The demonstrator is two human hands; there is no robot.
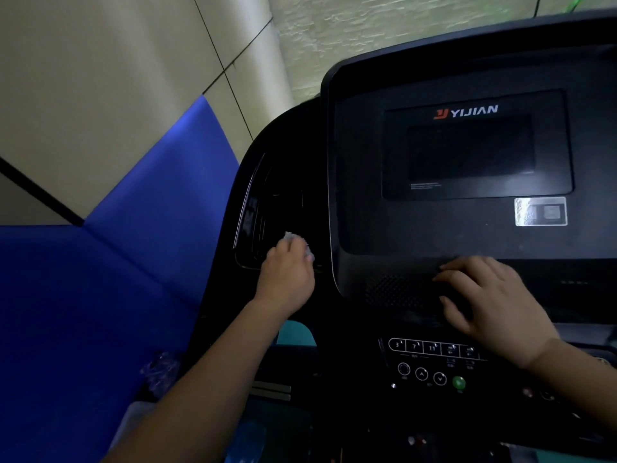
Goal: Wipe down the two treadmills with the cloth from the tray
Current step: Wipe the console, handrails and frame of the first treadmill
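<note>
Two hands at mid-frame: left hand (283, 272) clenched around cloth (298, 241) on treadmill (350, 212), right hand (494, 305) flat, fingers released.

Reads "YIJIAN" in white with a red logo mark beside it, printed above the dark screen (470, 148) on the treadmill console (367, 162), around 1 o'clock. Tiny white print line under the screen at bottom left, way too small to make out. Silver sticker (541, 211) at 3 o'clock, blurred, no legible text. Down at 5 o'clock, button row (434, 347) showing "3", "7", "11"; remaining button icons and the small labels underneath unreadable.
</note>
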